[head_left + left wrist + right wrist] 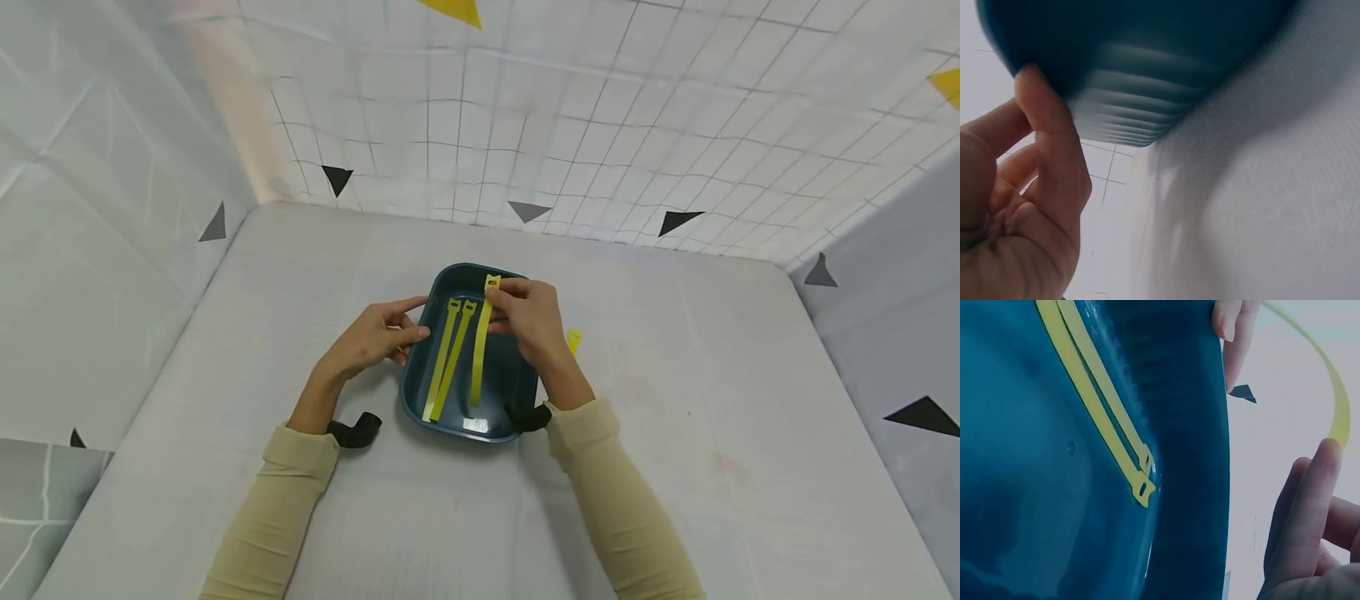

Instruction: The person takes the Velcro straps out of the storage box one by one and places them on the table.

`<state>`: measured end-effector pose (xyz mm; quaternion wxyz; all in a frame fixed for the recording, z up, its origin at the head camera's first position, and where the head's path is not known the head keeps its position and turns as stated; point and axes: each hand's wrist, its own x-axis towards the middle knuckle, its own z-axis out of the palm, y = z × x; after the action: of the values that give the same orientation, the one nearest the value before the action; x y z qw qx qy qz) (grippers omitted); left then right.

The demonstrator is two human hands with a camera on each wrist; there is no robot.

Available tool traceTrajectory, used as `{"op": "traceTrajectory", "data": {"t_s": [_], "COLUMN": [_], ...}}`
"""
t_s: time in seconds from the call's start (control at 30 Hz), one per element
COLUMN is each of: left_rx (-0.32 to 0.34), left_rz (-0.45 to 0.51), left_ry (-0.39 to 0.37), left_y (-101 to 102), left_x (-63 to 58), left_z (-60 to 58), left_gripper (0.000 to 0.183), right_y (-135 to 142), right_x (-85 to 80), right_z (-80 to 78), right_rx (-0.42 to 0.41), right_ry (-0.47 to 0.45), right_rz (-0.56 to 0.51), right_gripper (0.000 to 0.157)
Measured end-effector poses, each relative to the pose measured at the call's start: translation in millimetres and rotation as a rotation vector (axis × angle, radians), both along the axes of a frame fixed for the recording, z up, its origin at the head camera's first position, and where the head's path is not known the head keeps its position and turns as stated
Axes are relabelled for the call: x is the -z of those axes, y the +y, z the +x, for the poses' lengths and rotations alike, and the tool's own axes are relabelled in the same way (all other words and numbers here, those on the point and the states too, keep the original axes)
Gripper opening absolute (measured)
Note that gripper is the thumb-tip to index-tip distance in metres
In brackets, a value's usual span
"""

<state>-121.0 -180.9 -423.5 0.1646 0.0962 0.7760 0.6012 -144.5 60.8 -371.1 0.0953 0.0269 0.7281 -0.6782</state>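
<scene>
A dark blue tray (pixel 495 417) lies on the white-covered table. Two yellow hook-and-loop cable ties (pixel 444 358) lie side by side along its left part, slotted heads toward the far end. My right hand (pixel 531 317) pinches a third yellow cable tie (pixel 480 358) near its slotted head, over the tray, and its strip hangs toward the near end. In the right wrist view that held tie (pixel 1340 406) bows in a curve from the fingertips. My left hand (pixel 375 337) holds the tray's left rim, thumb at the edge and a finger against the outer wall (pixel 1147 81).
Another yellow tie (pixel 573 340) shows partly behind my right wrist, on the table right of the tray. Dark wrist-worn pieces (pixel 356 431) stick out by both cuffs. White sheeting with a grid (pixel 562 125) rises behind the table's far edge.
</scene>
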Motion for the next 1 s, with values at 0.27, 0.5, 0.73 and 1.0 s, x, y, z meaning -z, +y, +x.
{"op": "traceTrajectory", "data": {"t_s": [0.27,0.5,0.73,1.0], "left_rx": [-0.006,-0.001,0.008,0.006], "left_rz": [0.002,0.008,0.013,-0.008], "left_ry": [-0.003,-0.001,-0.002,0.011], "left_y": [-0.6,0.3,1.3,0.6], "left_x": [-1.3,-1.6,-2.1,-2.8], "left_z": [0.2,0.5,0.7,2.2], "left_gripper": [0.061,0.060,0.062,0.062], "right_y": [8.1,13.3,21.2,31.8], "right_x": [-3.5,-4.1,-5.6,-5.4], "right_z": [0.3,1.8,4.5,7.5], "right_rx": [0.022,0.033,0.048,0.062], "right_ry": [-0.001,-0.003,-0.022,-0.008], "right_rz": [0.012,0.016,-0.003,0.018], "right_gripper": [0.028,0.027,0.030,0.030]}}
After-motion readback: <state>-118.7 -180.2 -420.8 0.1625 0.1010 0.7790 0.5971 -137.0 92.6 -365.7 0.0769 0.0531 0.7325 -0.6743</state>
